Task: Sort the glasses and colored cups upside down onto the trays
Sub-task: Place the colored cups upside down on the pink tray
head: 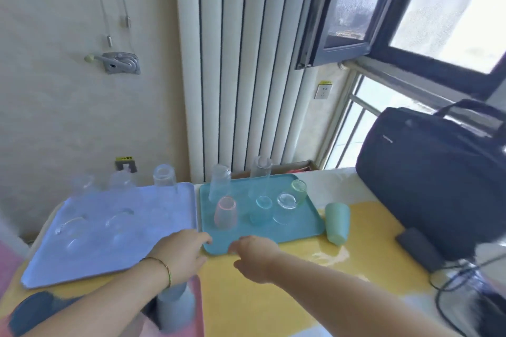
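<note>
The left hand (183, 253) touches the teal plastic tray (299, 228) at its near-left corner with loose fingers. The right hand (256, 257) curls at its near edge; whether it pinches the tray is unclear.

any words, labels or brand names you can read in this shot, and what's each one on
No text here is clear enough to quote.
Yellow sticker above the wall socket: print too small to read.
Yellow and black sticker low on the wall: blurred, unreadable.
Pale logo on the black bag: too small to read.
</note>
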